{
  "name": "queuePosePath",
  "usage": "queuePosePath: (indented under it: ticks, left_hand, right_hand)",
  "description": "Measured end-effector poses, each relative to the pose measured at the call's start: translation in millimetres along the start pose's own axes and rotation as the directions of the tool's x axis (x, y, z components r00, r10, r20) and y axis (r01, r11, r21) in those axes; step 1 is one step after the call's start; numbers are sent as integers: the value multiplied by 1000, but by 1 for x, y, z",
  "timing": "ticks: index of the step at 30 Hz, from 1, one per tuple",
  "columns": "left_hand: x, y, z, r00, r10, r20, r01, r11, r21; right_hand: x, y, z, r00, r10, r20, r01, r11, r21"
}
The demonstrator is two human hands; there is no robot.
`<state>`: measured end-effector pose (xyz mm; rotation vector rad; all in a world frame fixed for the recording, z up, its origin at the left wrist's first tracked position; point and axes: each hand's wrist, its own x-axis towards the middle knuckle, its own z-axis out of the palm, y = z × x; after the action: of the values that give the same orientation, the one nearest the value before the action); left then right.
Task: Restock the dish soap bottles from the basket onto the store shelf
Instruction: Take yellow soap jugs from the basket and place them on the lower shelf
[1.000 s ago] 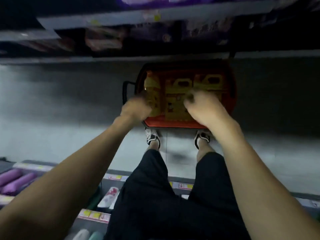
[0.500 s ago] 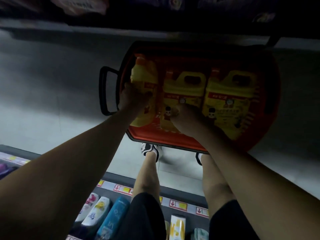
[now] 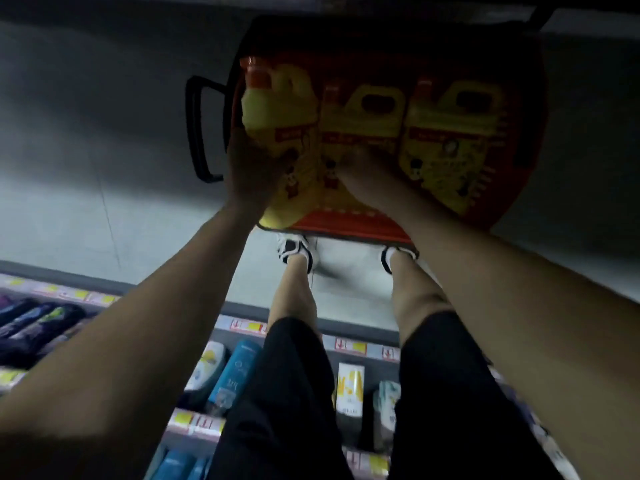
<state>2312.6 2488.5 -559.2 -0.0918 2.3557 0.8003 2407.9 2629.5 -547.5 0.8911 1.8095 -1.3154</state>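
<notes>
A red basket [image 3: 349, 226] stands on the floor in front of my feet and holds three yellow dish soap bottles with red caps. My left hand [image 3: 250, 168] grips the left side of the leftmost bottle [image 3: 287, 123], which sits raised above the other two. My right hand [image 3: 366, 178] holds the same bottle's right lower side, between it and the middle bottle [image 3: 363, 116]; its fingertips are hidden. The third bottle [image 3: 446, 143] lies untouched at the right of the basket.
A black handle [image 3: 195, 129] sticks out from the basket's left side. A dark shelf edge runs along the top of the view. Behind my legs, low shelves [image 3: 346, 346] with price tags carry blue, white and purple bottles [image 3: 230, 375]. Grey floor lies to the left.
I have bent closer to the basket. Both hands closed around the leftmost bottle, and it has come up and toward me out of the row.
</notes>
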Motion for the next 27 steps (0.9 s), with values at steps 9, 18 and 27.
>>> queuePosePath:
  ticks: [9,18,27]
  left_hand:
    - [-121,83,-101,999,-21,37,33,921,-387]
    - [-244,176,-223,975,133,-176,-215,742,-635]
    - [-309,188,-395,873,333,-357,-488,571,-660]
  right_hand:
    - [-119,-55,-40,996,43,78,-80,819,569]
    - [-252,-162,-71,944,-327,52,178,634,752]
    - [-360,-312,-39,733,-653,-192,633,551,543]
